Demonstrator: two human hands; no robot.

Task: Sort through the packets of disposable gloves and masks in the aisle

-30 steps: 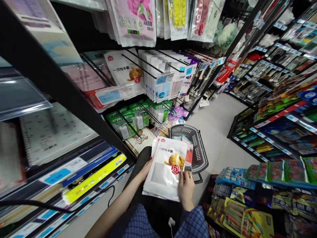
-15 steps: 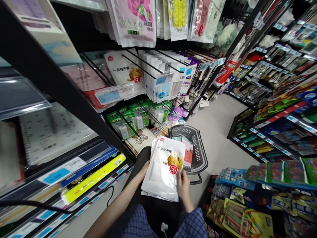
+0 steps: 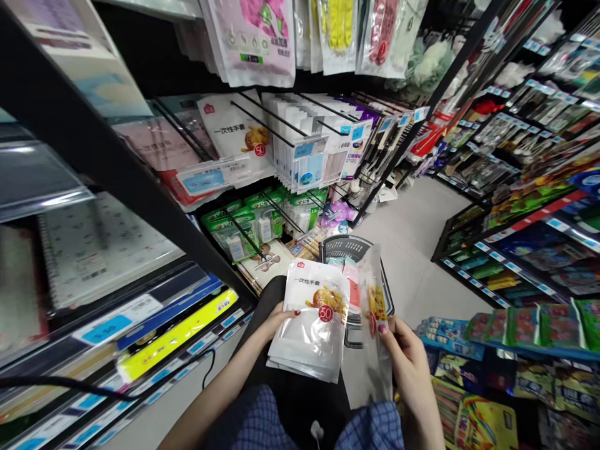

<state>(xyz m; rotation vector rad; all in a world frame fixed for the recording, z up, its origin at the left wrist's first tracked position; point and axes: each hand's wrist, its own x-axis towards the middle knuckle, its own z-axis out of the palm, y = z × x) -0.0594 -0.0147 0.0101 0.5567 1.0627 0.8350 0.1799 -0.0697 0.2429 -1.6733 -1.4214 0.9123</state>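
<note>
Stack of white packets, printed with fried food and a red "50" circle: upright-reading, over the person's dark-clad lap. Left hand clamped on the stack's left edge, thumb over the front. Right hand, apart from the left, pinches a single packet between thumb and fingers, right of the stack; this packet is turned nearly edge-on and blurred. Behind both: grey basket on the floor, pink packet inside, partly hidden. Left of basket: shelf rack with green-carded packs on hooks; above these, a hanging packet of matching print. Lower right: snack bags, near the right hand.
</note>
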